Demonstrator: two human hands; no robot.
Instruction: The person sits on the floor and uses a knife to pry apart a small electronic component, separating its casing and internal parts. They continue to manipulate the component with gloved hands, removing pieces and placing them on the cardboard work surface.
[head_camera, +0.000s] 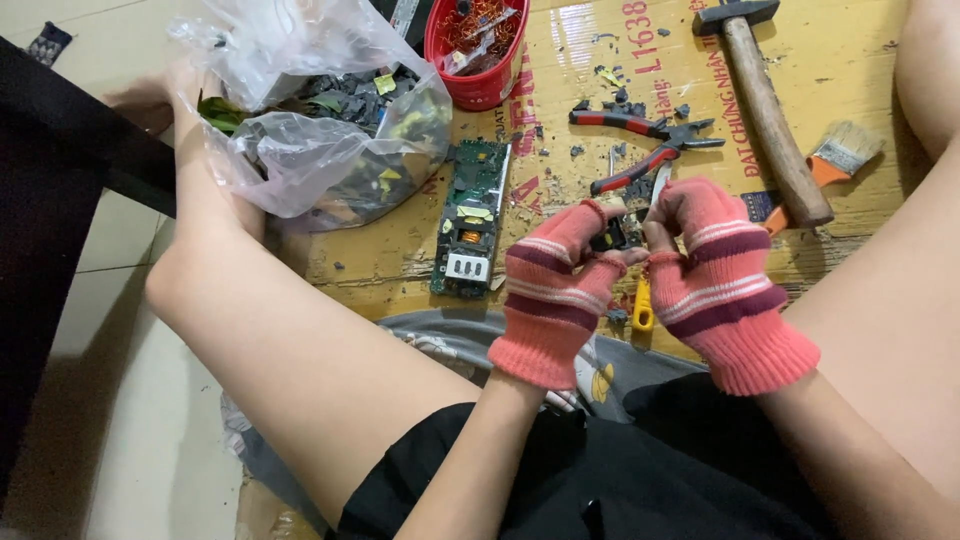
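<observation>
Both gloved hands meet over the cardboard sheet: the left hand and the right hand pinch tightly on one small dark part held between their fingertips. Just beyond lie red-handled pliers, a hammer and a paintbrush; a green circuit board lies to the left, beside a plastic bag and red bowl.

The small dark part is mostly hidden between the gloved fingers — kind unclear; hammer head cut off.
</observation>
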